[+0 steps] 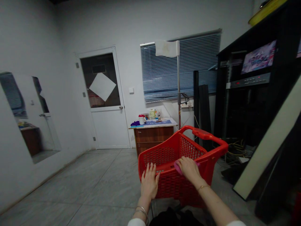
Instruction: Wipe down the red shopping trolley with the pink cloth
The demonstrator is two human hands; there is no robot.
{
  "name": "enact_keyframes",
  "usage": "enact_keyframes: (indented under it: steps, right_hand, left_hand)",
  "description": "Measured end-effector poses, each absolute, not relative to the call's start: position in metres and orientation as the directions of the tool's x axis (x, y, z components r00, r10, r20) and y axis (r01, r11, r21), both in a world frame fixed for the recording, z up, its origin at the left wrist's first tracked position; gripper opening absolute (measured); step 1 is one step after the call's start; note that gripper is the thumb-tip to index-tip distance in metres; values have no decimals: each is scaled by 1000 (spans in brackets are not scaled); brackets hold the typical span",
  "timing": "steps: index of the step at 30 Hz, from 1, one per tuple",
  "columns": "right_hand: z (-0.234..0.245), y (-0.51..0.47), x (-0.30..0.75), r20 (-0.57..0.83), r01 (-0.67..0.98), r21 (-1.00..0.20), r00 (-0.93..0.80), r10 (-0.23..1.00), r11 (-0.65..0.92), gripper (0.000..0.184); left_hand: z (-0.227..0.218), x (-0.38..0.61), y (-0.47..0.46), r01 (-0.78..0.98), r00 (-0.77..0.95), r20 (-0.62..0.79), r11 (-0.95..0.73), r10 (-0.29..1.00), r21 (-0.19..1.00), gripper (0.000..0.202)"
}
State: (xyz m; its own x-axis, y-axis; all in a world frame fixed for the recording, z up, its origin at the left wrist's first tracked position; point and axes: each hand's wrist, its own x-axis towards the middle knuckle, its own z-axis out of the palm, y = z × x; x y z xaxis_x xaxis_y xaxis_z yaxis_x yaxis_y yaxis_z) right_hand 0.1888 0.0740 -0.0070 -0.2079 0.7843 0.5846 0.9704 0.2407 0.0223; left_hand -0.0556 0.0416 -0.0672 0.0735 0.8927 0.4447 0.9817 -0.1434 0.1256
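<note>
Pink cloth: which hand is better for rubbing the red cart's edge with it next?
Probably the right hand: it holds the pink cloth at the near rim of the red cart. The left hand shows no cloth; it is farther left along that rim.

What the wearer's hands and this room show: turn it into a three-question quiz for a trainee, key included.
1. Multiple choice: which hand holds the pink cloth at the rim of the red cart?
A) Left
B) Right
C) Both

2. True or false: the handle is nearer to the left hand than to the right hand.

3. Fill in: the white jar on the wooden cabinet has a ____ lid.

Key: 1. B. 2. False: it is nearer to the right hand. 3. Red.
</note>
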Motion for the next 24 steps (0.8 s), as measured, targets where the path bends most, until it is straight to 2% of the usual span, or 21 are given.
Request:
enact_keyframes:
  steps: [4, 7, 9, 11, 15, 17, 20, 22, 24]
  right_hand:
    - [10, 83, 242, 629, 995, 13, -83, 773, 97, 31]
    - [-7, 74, 198, 669, 997, -25, -40, 742, 75, 32]
    - [-27, 65, 148, 708, 973, -62, -115, 697, 224, 27]
    - [-42, 58, 108, 721, 952, -69, -160, 675, 300, 22]
    - [-39, 61, 125, 690, 922, -24, -264, 674, 386, 24]
    - [-23, 68, 174, 671, 940, 11, -260, 695, 340, 27]
    - [1, 78, 235, 680, 980, 13, -155, 717, 200, 32]
    - [4, 81, 238, 693, 992, 2, -92, 715, 126, 34]
    - [-5, 78, 207, 701, 992, -9, -83, 709, 125, 33]
  left_hand:
    - [-68, -51, 42, 982, 69, 460, -141, 885, 125, 52]
    - [-67, -48, 41, 983, 69, 466, -141, 882, 121, 52]
    - [-66, -48, 40, 985, 67, 472, -134, 879, 111, 52]
    - [-65, -50, 40, 987, 66, 475, -128, 877, 98, 52]
    - [-64, -57, 40, 985, 91, 466, -148, 880, 87, 51]
    - [-64, -58, 41, 985, 86, 463, -147, 882, 96, 52]
    - [-65, -55, 41, 984, 67, 464, -136, 883, 117, 53]
    - [-65, -52, 41, 983, 64, 467, -137, 882, 125, 53]
    - [-66, -50, 40, 982, 64, 472, -139, 879, 126, 54]
